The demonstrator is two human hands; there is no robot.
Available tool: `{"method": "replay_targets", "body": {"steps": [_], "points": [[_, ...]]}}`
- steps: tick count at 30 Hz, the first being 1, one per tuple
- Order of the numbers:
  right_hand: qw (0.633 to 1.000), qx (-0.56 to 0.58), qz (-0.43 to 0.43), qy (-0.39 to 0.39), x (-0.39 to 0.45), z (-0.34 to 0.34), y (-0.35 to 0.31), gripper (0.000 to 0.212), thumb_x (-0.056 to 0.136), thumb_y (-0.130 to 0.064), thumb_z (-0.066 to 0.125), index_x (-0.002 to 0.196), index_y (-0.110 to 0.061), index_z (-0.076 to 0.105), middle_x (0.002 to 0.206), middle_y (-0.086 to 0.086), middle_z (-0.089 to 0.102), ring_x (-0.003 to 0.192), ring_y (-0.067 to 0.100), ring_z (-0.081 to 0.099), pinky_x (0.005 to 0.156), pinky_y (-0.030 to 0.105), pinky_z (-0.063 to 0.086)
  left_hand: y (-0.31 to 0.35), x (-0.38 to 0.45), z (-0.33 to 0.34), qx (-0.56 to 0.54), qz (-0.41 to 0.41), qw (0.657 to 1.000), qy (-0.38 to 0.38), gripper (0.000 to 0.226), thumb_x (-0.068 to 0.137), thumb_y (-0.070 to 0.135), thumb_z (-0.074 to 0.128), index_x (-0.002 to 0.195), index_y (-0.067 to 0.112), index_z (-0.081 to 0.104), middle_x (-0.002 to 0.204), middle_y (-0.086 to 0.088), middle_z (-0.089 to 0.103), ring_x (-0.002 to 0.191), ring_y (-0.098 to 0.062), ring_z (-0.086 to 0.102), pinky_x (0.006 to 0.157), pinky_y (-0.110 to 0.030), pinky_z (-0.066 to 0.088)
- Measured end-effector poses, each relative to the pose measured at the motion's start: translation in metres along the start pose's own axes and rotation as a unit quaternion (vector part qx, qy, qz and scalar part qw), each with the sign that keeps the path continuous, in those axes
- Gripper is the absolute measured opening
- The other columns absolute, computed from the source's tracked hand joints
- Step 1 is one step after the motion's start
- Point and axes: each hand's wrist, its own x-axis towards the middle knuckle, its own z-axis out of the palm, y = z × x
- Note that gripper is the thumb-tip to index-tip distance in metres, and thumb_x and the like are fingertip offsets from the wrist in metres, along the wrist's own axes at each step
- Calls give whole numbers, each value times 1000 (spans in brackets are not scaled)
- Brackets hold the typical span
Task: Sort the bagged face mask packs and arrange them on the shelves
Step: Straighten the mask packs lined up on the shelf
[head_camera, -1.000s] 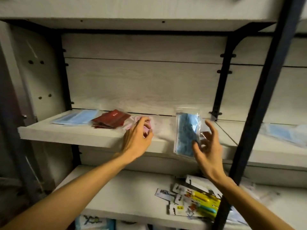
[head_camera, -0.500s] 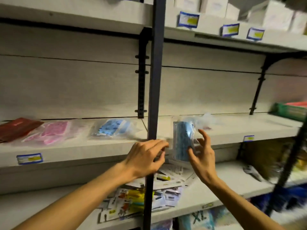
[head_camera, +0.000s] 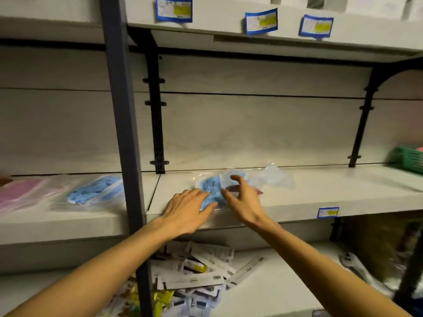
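Head view: blue mask pack (head_camera: pixel 211 191) in a clear bag lies flat on the middle shelf (head_camera: pixel 297 197), just right of the grey upright post (head_camera: pixel 124 133), its long axis running roughly left to right along the shelf, with loose clear bag film trailing off to the right toward the back panel. The left hand (head_camera: pixel 185 209) rests palm down at the pack's near left edge, fingers straight and slightly spread, fingertips on the blue part. The right hand (head_camera: pixel 243 197) hovers over the pack's right half with fingers apart and gently bent; whether they touch the film I cannot tell. On the same shelf left of the post lies a second blue mask pack (head_camera: pixel 96 191), angled with its long axis rising toward the right, and further left a pink mask pack (head_camera: pixel 20 193), both bagged and blurred. A green basket (head_camera: pixel 409 157) sits at the far right of the shelf; its contents are too blurred to name. The lower shelf (head_camera: pixel 274 282) holds a loose heap of small carded packets (head_camera: pixel 194 275). Blue-edged price labels (head_camera: pixel 261 21) hang from the upper shelf's front edge
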Motion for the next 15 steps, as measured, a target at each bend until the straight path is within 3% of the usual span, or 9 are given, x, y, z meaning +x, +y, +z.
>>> {"method": "replay_targets", "body": {"steps": [4, 9, 13, 15], "points": [[996, -87, -21, 18, 33, -15, 26, 38, 99, -31, 55, 134, -16, 59, 131, 6, 66, 115, 23, 64, 99, 35, 50, -18, 35, -1, 18, -81, 994, -68, 57, 95, 64, 38, 136, 28, 56, 138, -2, 58, 119, -26, 56, 88, -38, 44], [977, -201, -22, -67, 78, -33, 48, 45, 96, -36, 56, 137, -17, 58, 140, 9, 60, 126, 30, 54, 102, 40, 46, -25, 76, -6, 36, -166, 983, -68, 35, 83, 54, 53, 104, 27, 61, 112, 0, 64, 97, -26, 60, 74, -35, 41], [929, -321, -30, -181, 114, -42, 54, 58, 95, -54, 56, 144, -25, 50, 150, 3, 49, 139, 27, 37, 112, 44, 36, -17, 111, -16, 232, -183, 952, -75, 38, 91, 44, 50, 119, 21, 62, 121, -1, 66, 113, -25, 61, 92, -40, 41], [913, -335, -15, -233, 128, -48, 61, 59, 93, -63, 53, 142, -30, 53, 149, 1, 51, 134, 27, 43, 110, 43, 38, -11, 127, -21, 288, -182, 938, -63, 43, 94, 46, 48, 125, 20, 61, 127, -1, 65, 118, -25, 61, 102, -46, 39]]}}
